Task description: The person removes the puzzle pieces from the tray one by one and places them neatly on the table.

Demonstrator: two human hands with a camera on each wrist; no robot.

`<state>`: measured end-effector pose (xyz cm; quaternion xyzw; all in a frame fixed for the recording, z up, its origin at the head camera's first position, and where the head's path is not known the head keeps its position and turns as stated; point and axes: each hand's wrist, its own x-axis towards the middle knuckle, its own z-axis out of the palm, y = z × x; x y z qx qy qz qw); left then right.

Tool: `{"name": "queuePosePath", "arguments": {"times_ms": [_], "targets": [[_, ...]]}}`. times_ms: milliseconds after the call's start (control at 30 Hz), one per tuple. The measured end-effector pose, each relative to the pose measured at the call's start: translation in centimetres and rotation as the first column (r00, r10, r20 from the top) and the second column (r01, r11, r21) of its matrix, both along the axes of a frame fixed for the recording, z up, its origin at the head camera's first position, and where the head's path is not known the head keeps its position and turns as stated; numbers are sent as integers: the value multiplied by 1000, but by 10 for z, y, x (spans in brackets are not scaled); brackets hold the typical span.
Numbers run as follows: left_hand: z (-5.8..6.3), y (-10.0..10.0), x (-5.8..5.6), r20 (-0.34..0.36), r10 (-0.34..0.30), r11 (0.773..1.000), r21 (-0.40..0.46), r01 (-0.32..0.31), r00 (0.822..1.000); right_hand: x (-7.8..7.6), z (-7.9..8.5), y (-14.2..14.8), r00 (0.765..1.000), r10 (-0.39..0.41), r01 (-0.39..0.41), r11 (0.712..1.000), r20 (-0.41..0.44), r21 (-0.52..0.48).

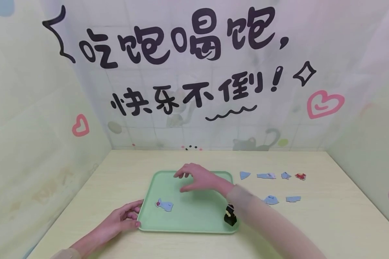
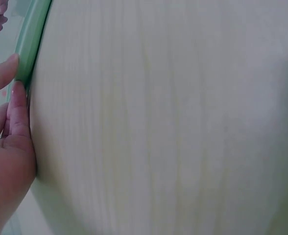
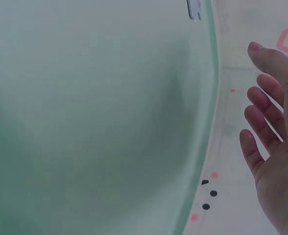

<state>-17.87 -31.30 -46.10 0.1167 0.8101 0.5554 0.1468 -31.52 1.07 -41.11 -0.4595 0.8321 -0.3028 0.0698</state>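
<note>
A light green tray [image 1: 188, 221] lies on the table. My left hand [image 1: 121, 219] is at its left edge, thumb and fingertips gripping the rim [image 2: 29, 46]. Over the tray's far half hovers my right hand [image 1: 199, 178], its fingers spread and loosely bent, with nothing in them. Below that hand to the left, a flat light-blue puzzle-like piece [image 1: 165, 205] with a red spot lies on the tray. A small black object with pale yellow patches [image 1: 230, 216] stands in the tray's near right corner, partly behind the right sleeve [image 1: 265, 219].
Right of the tray, flat pieces lie in two rows on the table [image 1: 330, 223]: a blue triangle [image 1: 244, 175], a long strip [image 1: 266, 176], a star-like piece [image 1: 285, 175], a red-and-white piece [image 1: 300, 176], and nearer blue pieces [image 1: 293, 199]. Printed cloth walls enclose three sides.
</note>
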Motion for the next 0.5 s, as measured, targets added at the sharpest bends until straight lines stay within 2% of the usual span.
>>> {"name": "queuePosePath", "arguments": {"times_ms": [200,500], "targets": [[0,1,-1,-15,-15,1000,-7,15,1000,6,-9,-26,997,53,-51,997,-48,55],[1,0,0,-5,-15,1000,1,15,1000,19,-19,-48,994,58,-41,982,-88,185]]}}
